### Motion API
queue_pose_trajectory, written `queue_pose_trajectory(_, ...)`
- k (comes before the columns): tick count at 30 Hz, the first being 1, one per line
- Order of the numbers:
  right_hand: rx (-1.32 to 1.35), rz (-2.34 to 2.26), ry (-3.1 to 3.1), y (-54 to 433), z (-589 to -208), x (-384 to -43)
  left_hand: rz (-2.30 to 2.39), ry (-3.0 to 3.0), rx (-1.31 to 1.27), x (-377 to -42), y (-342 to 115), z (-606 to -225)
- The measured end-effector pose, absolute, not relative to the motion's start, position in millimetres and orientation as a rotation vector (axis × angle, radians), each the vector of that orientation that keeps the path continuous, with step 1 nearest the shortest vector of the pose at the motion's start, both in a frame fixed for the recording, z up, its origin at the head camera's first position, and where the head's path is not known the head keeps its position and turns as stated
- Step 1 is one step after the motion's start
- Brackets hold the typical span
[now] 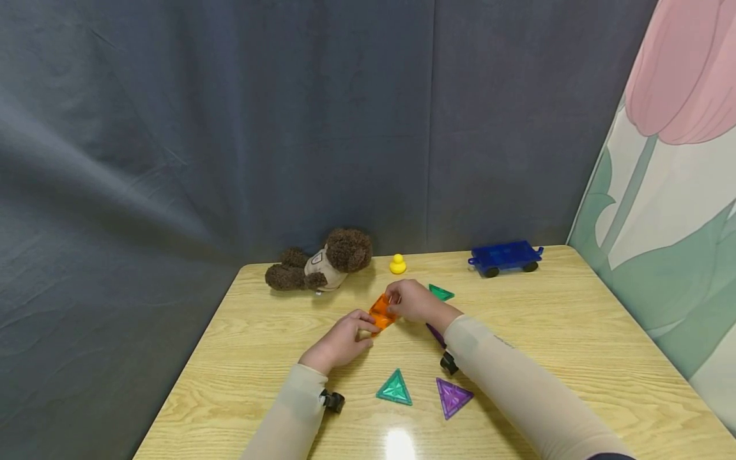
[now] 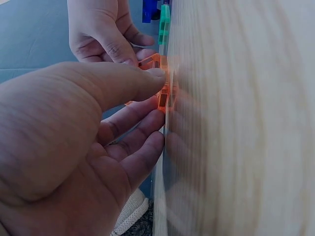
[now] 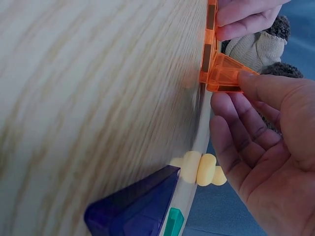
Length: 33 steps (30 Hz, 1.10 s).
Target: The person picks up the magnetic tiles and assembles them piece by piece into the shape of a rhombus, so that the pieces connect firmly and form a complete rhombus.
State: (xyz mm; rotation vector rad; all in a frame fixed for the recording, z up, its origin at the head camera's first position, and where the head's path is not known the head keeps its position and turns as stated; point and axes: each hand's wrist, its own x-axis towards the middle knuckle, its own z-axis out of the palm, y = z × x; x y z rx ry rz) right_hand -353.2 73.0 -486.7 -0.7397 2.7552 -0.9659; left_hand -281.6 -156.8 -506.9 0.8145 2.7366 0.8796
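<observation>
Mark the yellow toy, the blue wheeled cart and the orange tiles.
Yellow toy (image 1: 398, 267): head view, on its rounded lower body.
Blue wheeled cart (image 1: 501, 256): head view, on its flat bed.
Orange tiles (image 3: 224, 73): right wrist view, on one tile's face.

Wears long, close-fitting beige sleeves (image 1: 287, 415), leaving left hand (image 1: 340, 342) and right hand (image 1: 415, 301) bare. Carries a small, black, blocky device (image 1: 333, 401) at each wrist (image 1: 318, 363). Shows tiny, illegible dark lettering (image 1: 505, 342) on the right sleeve (image 1: 529, 383), dark navy fabric (image 1: 611, 456) farther up.
</observation>
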Motion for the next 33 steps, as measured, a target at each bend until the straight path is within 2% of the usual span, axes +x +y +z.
queue_pose_trajectory(33, -0.629, -1.040, 2.526, 84, -499, -360, 0.951, 2.704, 0.792, -280, -161, -513)
